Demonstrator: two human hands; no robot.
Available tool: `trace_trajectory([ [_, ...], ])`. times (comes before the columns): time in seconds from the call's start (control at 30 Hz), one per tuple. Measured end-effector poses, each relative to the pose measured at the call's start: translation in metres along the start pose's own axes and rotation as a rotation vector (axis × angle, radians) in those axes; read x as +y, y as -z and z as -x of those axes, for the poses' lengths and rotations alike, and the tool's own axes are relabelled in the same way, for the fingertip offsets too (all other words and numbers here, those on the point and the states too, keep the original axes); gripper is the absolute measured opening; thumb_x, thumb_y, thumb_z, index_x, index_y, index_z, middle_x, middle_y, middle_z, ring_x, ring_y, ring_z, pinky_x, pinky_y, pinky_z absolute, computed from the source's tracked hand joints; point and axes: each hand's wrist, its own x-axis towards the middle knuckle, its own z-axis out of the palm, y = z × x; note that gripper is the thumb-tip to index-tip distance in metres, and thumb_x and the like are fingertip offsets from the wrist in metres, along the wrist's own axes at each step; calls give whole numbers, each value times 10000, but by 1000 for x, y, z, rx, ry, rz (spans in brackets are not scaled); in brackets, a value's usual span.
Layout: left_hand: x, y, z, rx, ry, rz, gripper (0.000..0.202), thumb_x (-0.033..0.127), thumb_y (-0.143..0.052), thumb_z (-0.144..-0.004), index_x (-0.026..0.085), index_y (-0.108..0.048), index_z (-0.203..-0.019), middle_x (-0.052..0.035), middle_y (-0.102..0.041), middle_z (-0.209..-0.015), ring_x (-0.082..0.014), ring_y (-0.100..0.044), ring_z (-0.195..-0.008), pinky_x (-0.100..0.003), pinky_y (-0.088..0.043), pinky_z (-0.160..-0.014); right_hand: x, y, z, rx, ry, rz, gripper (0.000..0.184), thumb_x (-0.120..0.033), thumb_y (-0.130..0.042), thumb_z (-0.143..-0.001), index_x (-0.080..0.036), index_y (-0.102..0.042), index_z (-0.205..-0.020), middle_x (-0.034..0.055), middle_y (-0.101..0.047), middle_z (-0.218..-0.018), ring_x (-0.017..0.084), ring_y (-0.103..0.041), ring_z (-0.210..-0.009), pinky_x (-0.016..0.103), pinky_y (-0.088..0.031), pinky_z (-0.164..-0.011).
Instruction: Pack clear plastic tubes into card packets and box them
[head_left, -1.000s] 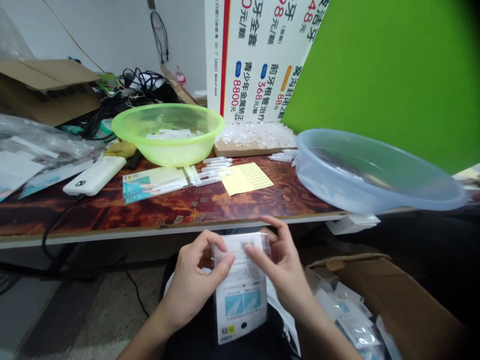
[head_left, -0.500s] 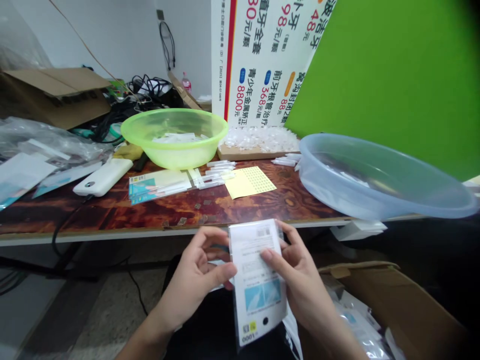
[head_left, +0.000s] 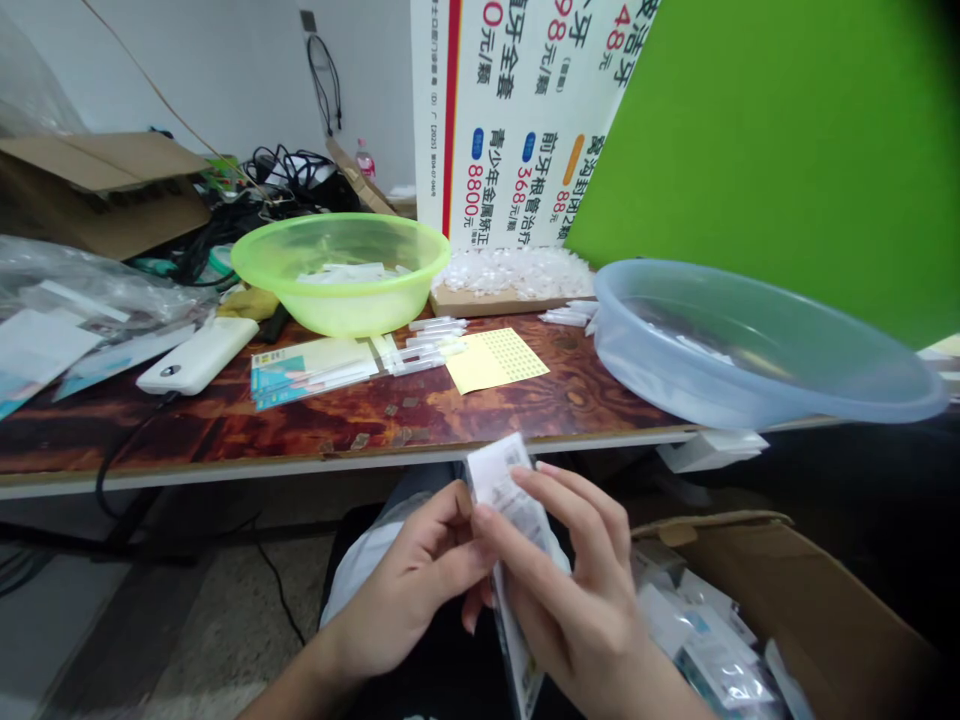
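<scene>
Both my hands are on a flat clear packet with a white printed card (head_left: 501, 470) in it, tilted edge-on above my lap. My left hand (head_left: 431, 570) pinches its left edge between thumb and fingers. Over the card's face lie the fingers of my right hand (head_left: 581, 565), which grips it from the right and hides much of the print. Beyond them on the table are printed card packets (head_left: 315, 372), several white tubes (head_left: 427, 345) and a yellow sticker sheet (head_left: 495, 360).
A green basin (head_left: 341, 300) and a blue basin (head_left: 675, 375) stand on the brown table (head_left: 360, 430). Between them, small clear pieces (head_left: 517, 270) fill a shallow carton. At lower right, an open cardboard box (head_left: 810, 590) holds packets. A white power bank (head_left: 199, 357) lies left.
The packet has turned from face-up to nearly edge-on. My right hand has moved over its face, its fingers now near the left edge beside my left thumb.
</scene>
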Motion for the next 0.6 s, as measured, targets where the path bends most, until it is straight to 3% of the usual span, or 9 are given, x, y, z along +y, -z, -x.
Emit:
trace_trajectory([
  [0.2,7,-4,5,34,-37,-210,221,424,-557,-954,204,-562,-926,31,-520,-813,-61,-474,-643,-153,-449,-594,-9,-5,-2,-20,34,227,352,-77,-489,-899,-205,-639,-1190,154,-479,-1314,323,-413,-1223,482,-303,-988],
  [0.33,6,-1,3,34,-34,-206,208,417,-550,-956,209,-560,-954,33,-497,-806,-75,-489,-648,-177,-465,-596,-4,-8,-2,-99,-92,133,421,-109,-451,-933,-254,-544,-1318,128,-355,-1474,335,-332,-1339,505,-269,-1046],
  [0.43,-1,2,-2,33,-36,-149,200,402,-555,-954,202,-541,-950,33,-520,-780,-75,-509,-624,-188,-468,-596,6,-14,2,-83,-390,-115,545,-218,-478,-960,-299,-320,-1475,114,-269,-1533,320,-317,-1387,515,-309,-1084],
  [0.5,-5,3,-5,25,-47,-136,199,398,-558,-950,199,-541,-961,24,-548,-793,-74,-513,-609,-186,-463,-575,12,-18,4,-32,-653,-365,653,-359,-544,-943,-313,-211,-1503,120,-338,-1483,305,-408,-1333,501,-376,-1060],
  [0.6,-7,4,-6,11,-60,-149,201,397,-553,-949,206,-557,-1010,15,-564,-817,-81,-502,-597,-189,-447,-542,14,-21,2,-6,-986,-778,807,-488,-650,-860,-312,-169,-1484,89,-519,-1246,257,-584,-1105,414,-501,-921],
])
